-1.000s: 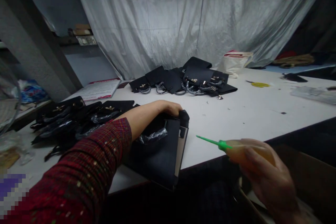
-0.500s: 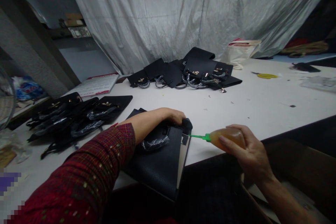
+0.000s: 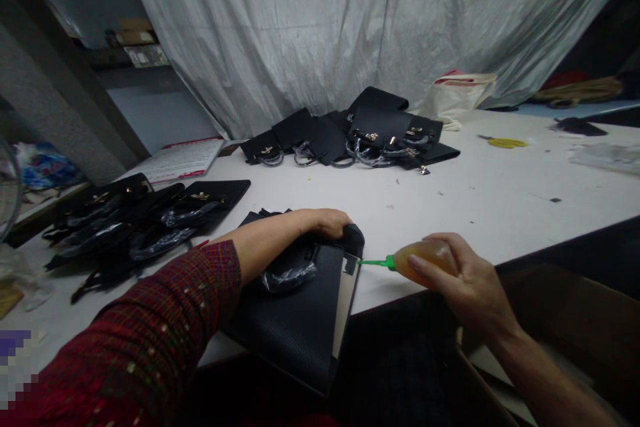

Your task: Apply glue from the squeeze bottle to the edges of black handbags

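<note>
A black handbag [image 3: 300,310] lies at the near edge of the white table [image 3: 475,207], its side gusset turned to the right. My left hand [image 3: 325,221] is curled over the bag's top corner, pressing it down. My right hand [image 3: 465,287] is wrapped round a squeeze bottle [image 3: 420,260] of amber liquid. The bottle's green nozzle [image 3: 373,262] points left and its tip touches the bag's side edge near the top. A plastic-wrapped handle [image 3: 287,277] rests on the bag's face.
A row of black bags [image 3: 145,217] lies at the left, another pile of black bags [image 3: 360,137] at the back middle. Yellow scissors [image 3: 503,142] and a white tote [image 3: 457,97] sit at the back right. A grey curtain [image 3: 325,27] hangs behind.
My right hand brought the bottle up and to the left until its green nozzle reached the bag's side edge. My left hand stayed on the bag's top corner.
</note>
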`<state>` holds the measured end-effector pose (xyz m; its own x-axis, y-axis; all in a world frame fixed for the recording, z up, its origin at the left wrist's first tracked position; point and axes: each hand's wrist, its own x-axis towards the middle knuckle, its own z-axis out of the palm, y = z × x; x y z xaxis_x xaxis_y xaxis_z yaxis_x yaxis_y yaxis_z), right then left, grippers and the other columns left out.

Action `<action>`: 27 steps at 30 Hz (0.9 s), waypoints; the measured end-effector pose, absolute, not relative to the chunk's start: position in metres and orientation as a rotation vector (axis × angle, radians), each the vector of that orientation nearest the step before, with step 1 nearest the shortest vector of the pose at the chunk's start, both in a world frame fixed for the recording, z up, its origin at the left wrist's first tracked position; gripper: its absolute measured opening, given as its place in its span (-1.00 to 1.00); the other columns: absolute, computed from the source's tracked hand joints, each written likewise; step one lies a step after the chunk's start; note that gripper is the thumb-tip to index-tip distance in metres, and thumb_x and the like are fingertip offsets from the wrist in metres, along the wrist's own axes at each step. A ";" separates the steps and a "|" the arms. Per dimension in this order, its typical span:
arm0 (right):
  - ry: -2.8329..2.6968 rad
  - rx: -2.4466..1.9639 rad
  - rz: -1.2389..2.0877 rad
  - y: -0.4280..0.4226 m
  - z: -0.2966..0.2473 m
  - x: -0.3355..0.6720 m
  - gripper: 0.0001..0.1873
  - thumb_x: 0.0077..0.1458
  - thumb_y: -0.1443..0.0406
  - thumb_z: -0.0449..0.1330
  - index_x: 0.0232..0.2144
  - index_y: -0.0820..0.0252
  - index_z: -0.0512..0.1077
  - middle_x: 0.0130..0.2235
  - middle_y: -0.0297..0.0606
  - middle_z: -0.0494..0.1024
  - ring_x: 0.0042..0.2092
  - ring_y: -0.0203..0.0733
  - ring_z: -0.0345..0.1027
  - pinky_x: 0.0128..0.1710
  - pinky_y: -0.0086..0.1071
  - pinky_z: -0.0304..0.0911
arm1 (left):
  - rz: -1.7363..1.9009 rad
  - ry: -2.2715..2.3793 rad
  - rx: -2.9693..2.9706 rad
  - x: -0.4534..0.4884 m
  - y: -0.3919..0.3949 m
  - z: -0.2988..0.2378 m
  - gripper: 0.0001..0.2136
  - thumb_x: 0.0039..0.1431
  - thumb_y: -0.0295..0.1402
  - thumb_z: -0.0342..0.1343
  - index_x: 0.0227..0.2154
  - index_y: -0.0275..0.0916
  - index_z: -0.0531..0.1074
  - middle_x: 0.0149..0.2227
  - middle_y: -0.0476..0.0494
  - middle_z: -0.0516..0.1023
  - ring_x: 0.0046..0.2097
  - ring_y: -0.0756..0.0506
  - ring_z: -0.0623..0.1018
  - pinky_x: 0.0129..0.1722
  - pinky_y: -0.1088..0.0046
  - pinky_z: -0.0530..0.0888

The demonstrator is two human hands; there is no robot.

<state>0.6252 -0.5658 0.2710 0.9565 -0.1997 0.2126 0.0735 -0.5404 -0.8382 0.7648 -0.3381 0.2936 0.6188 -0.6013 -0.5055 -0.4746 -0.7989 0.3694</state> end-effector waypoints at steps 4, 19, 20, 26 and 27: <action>0.084 -2.107 -0.315 -0.567 0.267 0.627 -0.45 -0.11 -0.14 0.29 -0.22 0.11 0.43 -0.30 -0.20 0.57 -0.27 0.05 0.44 -0.23 -0.12 0.31 | -0.888 -0.912 2.670 0.761 -0.337 0.297 -0.56 0.00 -0.64 0.04 -0.07 -0.21 0.57 -0.11 -0.10 0.66 -0.15 -0.07 0.60 -0.18 0.53 0.46; 0.112 -2.073 -0.345 -0.568 0.268 0.632 -0.48 -0.14 -0.11 0.30 -0.24 0.07 0.41 -0.31 -0.21 0.54 -0.25 0.10 0.42 -0.20 -0.06 0.27 | -0.722 -0.984 2.690 0.754 -0.329 0.299 -0.68 0.12 -0.56 0.07 -0.10 -0.20 0.57 -0.09 -0.07 0.66 -0.10 -0.05 0.59 -0.13 0.58 0.42; 0.110 -2.068 -0.338 -0.568 0.268 0.632 -0.49 -0.15 -0.11 0.31 -0.24 0.06 0.41 -0.31 -0.21 0.54 -0.26 0.10 0.42 -0.20 -0.05 0.28 | -0.717 -0.981 2.692 0.754 -0.329 0.299 -0.68 0.12 -0.56 0.07 -0.10 -0.19 0.57 -0.10 -0.06 0.66 -0.10 -0.04 0.59 -0.14 0.58 0.42; 0.162 -2.041 -0.359 -0.572 0.267 0.631 -0.48 -0.13 -0.12 0.29 -0.23 0.06 0.42 -0.30 -0.20 0.56 -0.25 0.12 0.44 -0.22 -0.05 0.32 | -0.694 -0.982 2.702 0.751 -0.328 0.301 -0.70 0.14 -0.56 0.07 -0.12 -0.21 0.56 -0.12 -0.06 0.66 -0.12 -0.03 0.59 -0.17 0.59 0.42; 0.156 -2.049 -0.358 -0.572 0.267 0.631 -0.48 -0.13 -0.11 0.29 -0.23 0.07 0.42 -0.30 -0.19 0.57 -0.24 0.12 0.45 -0.22 -0.05 0.33 | -0.692 -0.980 2.707 0.751 -0.328 0.301 -0.70 0.14 -0.56 0.07 -0.12 -0.21 0.56 -0.13 -0.07 0.66 -0.13 -0.04 0.59 -0.18 0.58 0.42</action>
